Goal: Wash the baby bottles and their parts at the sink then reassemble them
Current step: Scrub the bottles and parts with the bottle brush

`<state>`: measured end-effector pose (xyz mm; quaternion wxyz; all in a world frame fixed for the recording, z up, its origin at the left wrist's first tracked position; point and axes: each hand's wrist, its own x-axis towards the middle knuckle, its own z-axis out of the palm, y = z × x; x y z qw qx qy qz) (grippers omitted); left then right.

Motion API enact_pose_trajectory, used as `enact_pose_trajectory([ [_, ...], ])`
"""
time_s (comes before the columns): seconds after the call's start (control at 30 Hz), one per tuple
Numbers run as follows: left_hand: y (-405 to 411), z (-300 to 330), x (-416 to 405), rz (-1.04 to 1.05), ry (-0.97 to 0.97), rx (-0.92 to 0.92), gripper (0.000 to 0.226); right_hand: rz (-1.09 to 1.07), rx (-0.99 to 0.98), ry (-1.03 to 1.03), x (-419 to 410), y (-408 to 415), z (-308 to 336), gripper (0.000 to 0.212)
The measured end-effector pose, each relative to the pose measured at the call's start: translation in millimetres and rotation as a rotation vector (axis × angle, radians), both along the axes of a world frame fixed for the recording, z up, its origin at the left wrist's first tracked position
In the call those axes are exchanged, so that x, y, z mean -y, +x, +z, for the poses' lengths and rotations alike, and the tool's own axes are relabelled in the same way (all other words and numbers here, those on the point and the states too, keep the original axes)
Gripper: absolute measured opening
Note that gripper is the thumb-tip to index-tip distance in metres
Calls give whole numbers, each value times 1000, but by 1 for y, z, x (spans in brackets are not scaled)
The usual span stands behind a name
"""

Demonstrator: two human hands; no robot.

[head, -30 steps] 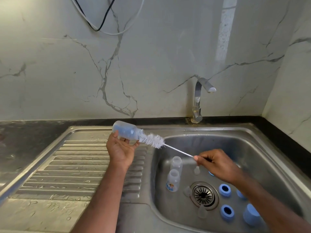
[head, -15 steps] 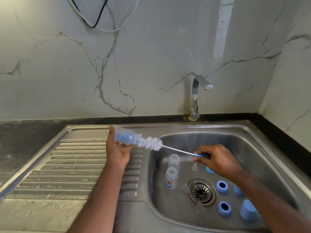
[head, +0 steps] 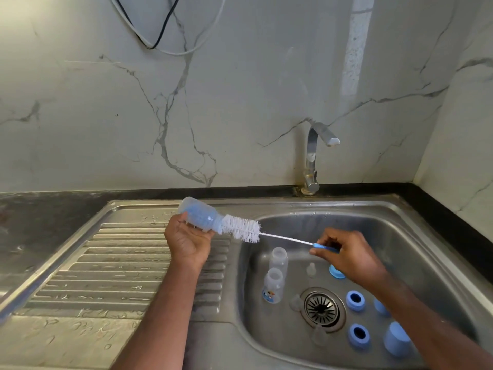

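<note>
Two clear baby bottles stand upright in the steel sink basin point(head: 416, 252), one point(head: 278, 260) just behind the other point(head: 272, 287); the nearer carries a small blue and orange label whose writing is too small to read. A third bottle point(head: 198, 213) is held on its side over the ribbed drainboard point(head: 106, 268), cradled in the left hand point(head: 188, 241), whose grip is curled under and around its body. A bottle brush point(head: 241, 228) pokes into its neck, blue bristles inside the bottle, white bristles bunched just outside the mouth. The wire stem runs rightward to a blue handle point(head: 324, 247), which the right hand point(head: 352, 256) pinches between thumb and fingertips over the basin.

Around the round drain strainer point(head: 321, 308) lie loose parts: two blue screw rings point(head: 355, 300) point(head: 358, 335) with open centres, a pale blue cap point(head: 397, 339) near the right forearm, another blue piece point(head: 336, 272) partly hidden under the right hand, and a clear teat point(head: 310, 269) standing between the bottles and that hand. Other clear teats beside the drain are hard to make out.

A chrome tap point(head: 312, 156) rises behind the basin from the black tabletop point(head: 40, 214), with no water at its spout. White marble-patterned wall point(head: 240, 89) stands behind, with black and white cables point(head: 160, 36) looping down at the top.
</note>
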<state>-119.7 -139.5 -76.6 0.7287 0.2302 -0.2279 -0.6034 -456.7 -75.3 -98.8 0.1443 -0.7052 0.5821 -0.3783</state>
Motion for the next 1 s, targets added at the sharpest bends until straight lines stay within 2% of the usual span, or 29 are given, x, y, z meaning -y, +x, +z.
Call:
enact_pose_trajectory([
  [0.07, -1, 3, 1, 28, 51, 39, 88, -94, -262, -172, 0, 2, 1, 21],
  [0.13, -2, 4, 2, 35, 131, 60, 117, -102, -362, -259, 0, 6, 3, 23],
  [0.17, -2, 3, 3, 37, 151, 52, 124, -30, -305, -205, 0, 7, 5, 27],
  [0.23, 0, 2, 3, 26, 122, 10, 127, 235, 48, 126, -3, 9, 9, 36],
  [0.27, 0, 3, 2, 21, 95, -3, 126, 330, 227, 296, -4, 10, 11, 38],
  [0.3, 0, 5, 1, 15, 73, -3, 123, 363, 339, 382, -5, 11, 10, 36],
  [0.33, -1, 5, 2, 14, 64, 3, 120, 349, 341, 365, -6, 11, 8, 29],
  [0.4, 0, 3, 2, 14, 82, 5, 118, 182, 168, 176, -3, 6, 3, 14],
  [0.47, 0, 1, 3, 19, 94, 44, 110, -70, -109, -30, -1, 3, 5, 13],
  [0.53, -1, -2, 3, 2, 49, 107, 90, -235, -364, -315, 0, 1, 11, 15],
  [0.57, 0, -3, 4, -2, 26, 133, 74, -249, -434, -365, 0, 2, 15, 21],
  [0.6, 1, -3, 6, 7, 11, 155, 58, -184, -419, -299, -1, 3, 18, 31],
  [0.63, 3, -4, 6, 10, -8, 176, 48, -40, -273, -83, -2, 3, 20, 39],
  [0.7, 6, -7, 7, -4, -48, 165, 44, 280, 250, 448, -5, 2, 19, 49],
  [0.73, 7, -7, 7, -19, -64, 146, 41, 347, 405, 569, -6, 2, 18, 50],
  [0.8, 7, -7, 6, -43, -64, 111, 33, 355, 451, 500, -8, 3, 13, 37],
  [0.87, 4, -3, 5, -23, -26, 80, 45, 242, 215, 266, -6, 4, 8, 18],
  [0.93, -2, 1, 2, 11, 23, 93, 82, -9, -209, 83, -2, 6, 9, 18],
  [0.97, -4, 1, 2, 27, 46, 121, 92, -134, -388, -23, -1, 7, 11, 20],
  [1.0, -5, 0, 2, 55, 67, 136, 88, -204, -483, -158, 1, 9, 9, 24],
])
